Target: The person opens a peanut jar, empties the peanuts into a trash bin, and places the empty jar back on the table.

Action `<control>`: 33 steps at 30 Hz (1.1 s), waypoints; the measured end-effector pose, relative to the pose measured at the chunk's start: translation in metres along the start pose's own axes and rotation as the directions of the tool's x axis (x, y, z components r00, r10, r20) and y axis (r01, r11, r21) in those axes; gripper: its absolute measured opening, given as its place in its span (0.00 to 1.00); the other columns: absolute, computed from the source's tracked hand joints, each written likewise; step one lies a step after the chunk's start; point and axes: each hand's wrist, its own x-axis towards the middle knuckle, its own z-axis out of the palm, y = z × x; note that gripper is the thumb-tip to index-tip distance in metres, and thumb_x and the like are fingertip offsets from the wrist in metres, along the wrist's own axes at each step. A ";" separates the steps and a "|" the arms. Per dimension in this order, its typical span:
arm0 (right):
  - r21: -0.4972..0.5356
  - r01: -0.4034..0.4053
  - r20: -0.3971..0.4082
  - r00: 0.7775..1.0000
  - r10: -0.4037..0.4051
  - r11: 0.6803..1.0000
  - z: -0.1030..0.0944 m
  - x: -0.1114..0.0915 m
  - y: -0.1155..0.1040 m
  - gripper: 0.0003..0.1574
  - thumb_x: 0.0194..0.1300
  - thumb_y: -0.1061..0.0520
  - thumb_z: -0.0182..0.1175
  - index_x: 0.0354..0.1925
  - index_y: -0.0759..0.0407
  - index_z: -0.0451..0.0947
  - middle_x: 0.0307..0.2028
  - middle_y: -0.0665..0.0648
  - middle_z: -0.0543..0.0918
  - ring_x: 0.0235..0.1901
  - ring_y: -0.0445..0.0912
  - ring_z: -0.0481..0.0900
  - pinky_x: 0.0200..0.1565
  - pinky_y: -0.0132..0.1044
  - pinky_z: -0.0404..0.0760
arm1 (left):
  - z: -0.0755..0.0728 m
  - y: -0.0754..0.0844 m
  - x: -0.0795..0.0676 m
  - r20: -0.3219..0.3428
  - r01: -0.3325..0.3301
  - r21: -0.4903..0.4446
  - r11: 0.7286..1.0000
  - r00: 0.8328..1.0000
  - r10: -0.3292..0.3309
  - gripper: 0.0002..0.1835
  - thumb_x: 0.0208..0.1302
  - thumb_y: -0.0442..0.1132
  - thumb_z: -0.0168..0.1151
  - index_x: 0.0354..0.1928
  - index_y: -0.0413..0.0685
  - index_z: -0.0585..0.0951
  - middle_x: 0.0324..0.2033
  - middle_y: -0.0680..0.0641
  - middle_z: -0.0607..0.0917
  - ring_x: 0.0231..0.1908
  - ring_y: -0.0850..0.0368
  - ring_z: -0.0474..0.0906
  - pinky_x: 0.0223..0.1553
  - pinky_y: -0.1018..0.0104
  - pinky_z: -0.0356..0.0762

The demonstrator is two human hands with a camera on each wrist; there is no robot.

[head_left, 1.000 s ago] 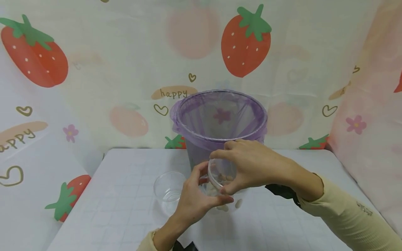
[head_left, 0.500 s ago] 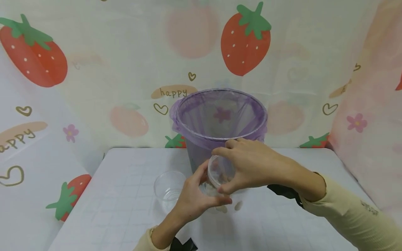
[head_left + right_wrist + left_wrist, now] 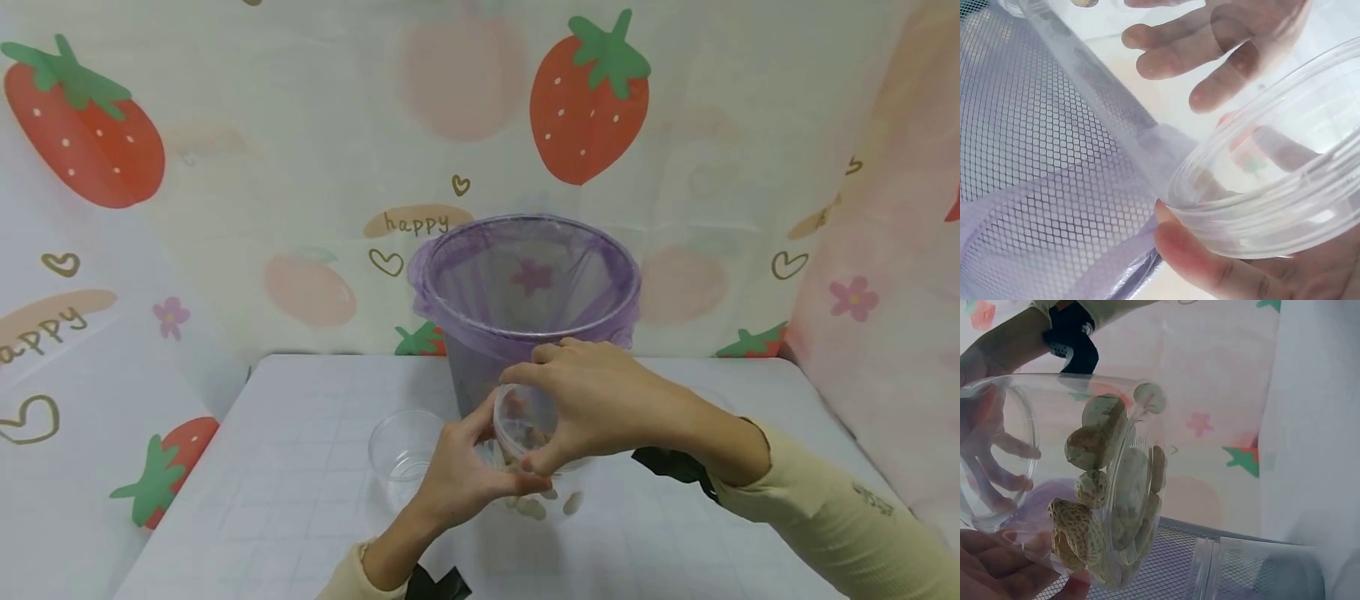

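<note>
A clear plastic jar [image 3: 525, 417] is held tilted in front of the bin, its ridged rim end [image 3: 1260, 231] toward the head camera. My left hand [image 3: 457, 479] curls its fingers and thumb round the jar's side. From the right, my right hand [image 3: 592, 400] grips the rim end between thumb and fingers. I cannot tell whether a clear lid sits there. Peanuts in their shells [image 3: 1079, 534] and smooth pale oval pieces [image 3: 1132, 469] lie inside, toward the closed end. My hands hide part of the jar in the head view.
A mesh bin [image 3: 480, 375] with a purple bag [image 3: 465, 327] over its rim stands just behind my hands. To the left is a clear round container [image 3: 405, 450] on the white table [image 3: 285, 467]. Strawberry-printed cloth [image 3: 322, 167] hangs behind.
Both hands stay on the jar and barely move. The pieces in it shift slightly downward in the head view. The bin and the left container stay put.
</note>
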 end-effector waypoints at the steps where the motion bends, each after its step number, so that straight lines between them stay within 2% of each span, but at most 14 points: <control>1: 0.006 0.014 0.001 1.000 -0.014 1.000 0.000 0.000 0.000 0.45 0.41 0.31 0.73 0.58 0.43 0.78 0.42 0.49 0.82 0.38 0.44 0.76 0.37 0.37 0.77 | -0.001 0.000 0.000 0.009 0.002 -0.013 1.000 1.000 -0.002 0.43 0.44 0.41 0.80 0.65 0.55 0.73 0.52 0.51 0.85 0.49 0.47 0.84 0.54 0.58 0.80; 4: 0.017 0.076 0.014 0.997 -0.076 0.997 -0.001 -0.003 0.003 0.44 0.41 0.33 0.73 0.58 0.42 0.78 0.44 0.47 0.81 0.41 0.43 0.77 0.42 0.41 0.79 | -0.003 -0.001 -0.002 0.048 0.008 -0.026 1.000 0.999 -0.006 0.40 0.43 0.39 0.80 0.63 0.51 0.75 0.53 0.49 0.85 0.52 0.49 0.82 0.56 0.59 0.79; 7: 0.052 0.166 0.060 0.984 -0.169 0.985 -0.006 -0.005 0.007 0.43 0.41 0.35 0.74 0.58 0.40 0.77 0.48 0.45 0.79 0.45 0.41 0.76 0.47 0.43 0.79 | -0.004 0.000 -0.003 0.079 0.031 -0.027 0.999 0.996 -0.028 0.39 0.42 0.37 0.80 0.61 0.48 0.76 0.53 0.48 0.85 0.54 0.49 0.82 0.56 0.61 0.78; 9: 0.096 0.220 0.092 0.969 -0.229 0.971 -0.011 -0.005 0.011 0.42 0.42 0.37 0.74 0.58 0.40 0.76 0.48 0.45 0.77 0.46 0.40 0.74 0.48 0.42 0.78 | -0.004 0.001 -0.003 0.088 0.027 -0.020 0.999 0.996 -0.025 0.41 0.41 0.36 0.81 0.63 0.50 0.75 0.54 0.49 0.84 0.55 0.48 0.80 0.57 0.60 0.78; 13: 0.201 0.246 0.146 0.950 -0.278 0.948 -0.015 -0.005 0.018 0.44 0.45 0.41 0.76 0.61 0.37 0.73 0.54 0.47 0.74 0.52 0.42 0.72 0.53 0.44 0.78 | -0.003 0.004 -0.003 0.084 0.031 -0.006 1.000 0.996 -0.030 0.50 0.41 0.37 0.81 0.69 0.58 0.67 0.63 0.53 0.77 0.62 0.49 0.74 0.60 0.54 0.76; 16: 0.224 0.216 0.155 0.955 -0.253 0.950 -0.014 -0.007 0.019 0.44 0.49 0.41 0.74 0.64 0.36 0.70 0.61 0.47 0.72 0.60 0.45 0.71 0.59 0.48 0.76 | -0.002 0.007 -0.004 0.057 0.063 0.021 0.998 0.996 -0.064 0.52 0.42 0.42 0.81 0.71 0.62 0.63 0.67 0.56 0.71 0.66 0.54 0.69 0.62 0.48 0.73; 19: 0.211 0.203 0.108 0.967 -0.229 0.956 -0.011 -0.008 0.018 0.41 0.55 0.37 0.70 0.64 0.40 0.71 0.62 0.50 0.72 0.61 0.47 0.72 0.60 0.50 0.75 | 0.000 0.009 -0.006 0.021 0.085 0.050 0.995 0.996 -0.086 0.53 0.43 0.46 0.81 0.71 0.60 0.61 0.67 0.57 0.71 0.65 0.56 0.70 0.62 0.48 0.73; 22: 0.161 0.163 0.043 0.984 -0.172 0.973 -0.008 -0.010 0.013 0.40 0.56 0.33 0.67 0.62 0.44 0.73 0.58 0.51 0.74 0.56 0.47 0.76 0.57 0.48 0.78 | 0.002 0.010 -0.007 -0.021 0.090 0.069 0.994 0.996 -0.089 0.53 0.43 0.48 0.80 0.71 0.62 0.61 0.62 0.57 0.75 0.59 0.59 0.74 0.61 0.51 0.74; 25: 0.092 0.082 0.013 0.996 -0.083 0.992 -0.006 -0.011 0.006 0.40 0.55 0.32 0.67 0.61 0.47 0.74 0.55 0.53 0.76 0.51 0.47 0.78 0.53 0.47 0.80 | 0.005 0.011 -0.007 -0.061 0.080 0.070 0.994 0.995 -0.076 0.52 0.43 0.48 0.81 0.70 0.65 0.62 0.58 0.58 0.77 0.55 0.60 0.76 0.60 0.54 0.75; 29: 0.034 -0.013 0.010 1.000 0.013 0.999 -0.006 -0.010 -0.002 0.44 0.52 0.31 0.68 0.62 0.51 0.74 0.51 0.56 0.79 0.45 0.48 0.79 0.47 0.45 0.81 | 0.010 0.012 -0.007 -0.095 0.061 0.095 0.994 0.994 -0.052 0.52 0.42 0.49 0.81 0.70 0.67 0.62 0.59 0.58 0.75 0.56 0.61 0.75 0.60 0.57 0.75; 33: 0.005 -0.056 0.020 0.998 0.056 0.998 -0.008 -0.008 -0.005 0.50 0.49 0.28 0.69 0.63 0.54 0.73 0.49 0.58 0.81 0.44 0.51 0.81 0.46 0.47 0.82 | 0.014 0.014 -0.007 -0.130 0.037 0.144 0.989 0.991 -0.019 0.52 0.40 0.52 0.81 0.69 0.63 0.64 0.61 0.56 0.74 0.57 0.61 0.75 0.58 0.59 0.76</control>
